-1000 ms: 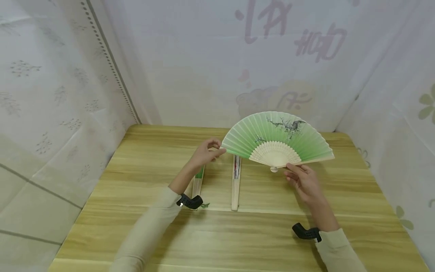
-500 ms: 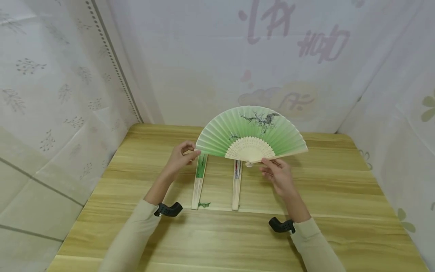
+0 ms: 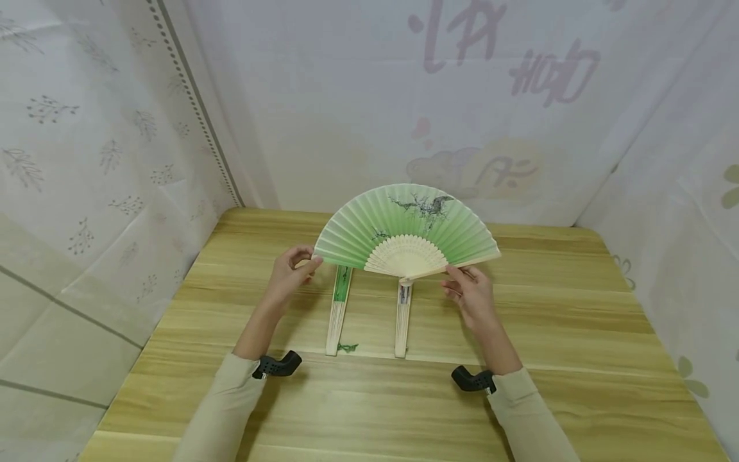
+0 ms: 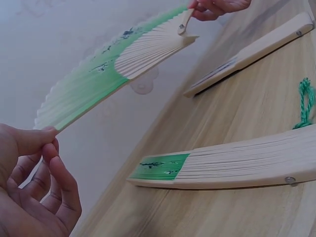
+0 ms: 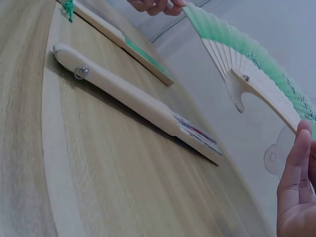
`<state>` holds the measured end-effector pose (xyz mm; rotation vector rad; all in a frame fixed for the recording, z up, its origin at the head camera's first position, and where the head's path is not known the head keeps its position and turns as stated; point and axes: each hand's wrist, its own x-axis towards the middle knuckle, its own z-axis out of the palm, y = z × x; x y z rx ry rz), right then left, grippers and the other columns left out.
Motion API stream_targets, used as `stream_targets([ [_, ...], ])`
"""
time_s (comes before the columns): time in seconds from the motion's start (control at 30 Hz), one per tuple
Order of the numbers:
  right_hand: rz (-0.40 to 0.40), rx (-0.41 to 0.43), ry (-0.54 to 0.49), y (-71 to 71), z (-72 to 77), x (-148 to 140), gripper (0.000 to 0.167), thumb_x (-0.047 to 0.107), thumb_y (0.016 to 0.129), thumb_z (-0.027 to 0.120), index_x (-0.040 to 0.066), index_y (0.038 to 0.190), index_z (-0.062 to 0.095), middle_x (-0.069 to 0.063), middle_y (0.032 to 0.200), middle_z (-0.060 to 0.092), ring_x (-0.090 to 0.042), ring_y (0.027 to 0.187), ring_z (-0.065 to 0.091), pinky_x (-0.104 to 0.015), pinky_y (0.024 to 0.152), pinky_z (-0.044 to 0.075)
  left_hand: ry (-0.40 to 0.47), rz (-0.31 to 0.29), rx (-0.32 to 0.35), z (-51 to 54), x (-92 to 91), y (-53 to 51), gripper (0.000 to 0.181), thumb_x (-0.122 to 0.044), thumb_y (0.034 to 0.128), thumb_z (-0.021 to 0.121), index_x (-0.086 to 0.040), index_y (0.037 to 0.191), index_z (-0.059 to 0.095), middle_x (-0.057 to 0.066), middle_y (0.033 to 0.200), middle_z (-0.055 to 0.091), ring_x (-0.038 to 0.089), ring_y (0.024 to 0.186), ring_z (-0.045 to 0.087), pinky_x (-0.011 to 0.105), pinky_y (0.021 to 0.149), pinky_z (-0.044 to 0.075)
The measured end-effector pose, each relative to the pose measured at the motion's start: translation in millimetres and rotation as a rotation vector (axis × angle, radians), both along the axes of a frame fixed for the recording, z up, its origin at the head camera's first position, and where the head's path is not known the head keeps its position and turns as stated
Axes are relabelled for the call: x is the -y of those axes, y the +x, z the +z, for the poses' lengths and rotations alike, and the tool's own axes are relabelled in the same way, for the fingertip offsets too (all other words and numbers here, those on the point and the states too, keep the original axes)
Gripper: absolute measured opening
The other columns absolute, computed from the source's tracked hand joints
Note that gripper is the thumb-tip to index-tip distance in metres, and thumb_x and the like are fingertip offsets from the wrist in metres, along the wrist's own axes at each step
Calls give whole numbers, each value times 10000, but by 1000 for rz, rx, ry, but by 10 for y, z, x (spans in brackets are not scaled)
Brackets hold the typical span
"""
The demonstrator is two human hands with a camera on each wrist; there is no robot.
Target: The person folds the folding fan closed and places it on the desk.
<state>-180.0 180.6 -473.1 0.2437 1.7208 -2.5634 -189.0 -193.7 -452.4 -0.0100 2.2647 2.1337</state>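
A green folding fan, spread wide with a dark branch pattern and pale ribs, is held up above the far part of the table. My left hand pinches its left outer edge between thumb and fingers, as the left wrist view also shows. On the other side, my right hand pinches the right outer rib. Below the spread fan lie two folded fans: a green one with a green tassel at its near end, and a pale one with a multicoloured printed tip. The spread fan hides their far ends in the head view.
The wooden table has rounded far corners. White printed cloth hangs behind it and along both sides. A black wrist camera sits on the left forearm, another on the right.
Both hands have carried the spread fan leftward, so it is now over the two folded fans. The folded green fan has come into fuller view from behind the left arm. Both pinches persist.
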Motion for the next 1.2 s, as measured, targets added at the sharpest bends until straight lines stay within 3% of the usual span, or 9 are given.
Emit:
stream_targets([
  [0.3,52,-20,50,2,27,-84,244,162,1017,658,-42,1137,599,-116,1015,680,-170,787,706,-271,681,582,67,37,23,-17,-50,10,240,-100,992,685,44,1148,572,34,1002,610,172,785,549,370,725,508],
  [0.57,78,-54,138,5,18,-123,279,178,1029,641,-73,1134,579,-171,1049,681,-163,782,699,-281,679,586,67,76,2,-83,-92,-10,250,-107,991,691,39,1164,585,15,981,625,138,756,551,294,651,499],
  [0.97,87,-117,226,-68,57,-109,294,146,1054,592,-129,1152,551,-322,1112,608,-165,759,682,-281,656,589,46,67,18,21,-98,-72,308,-193,1001,691,5,1206,575,64,1032,598,140,791,560,341,711,543],
  [1.2,117,-135,286,-90,93,-127,308,168,1047,610,-115,1160,565,-332,1126,606,-176,774,690,-314,683,599,27,38,9,93,-98,-134,328,-209,1010,677,11,1225,561,60,1042,591,149,800,549,357,733,544],
])
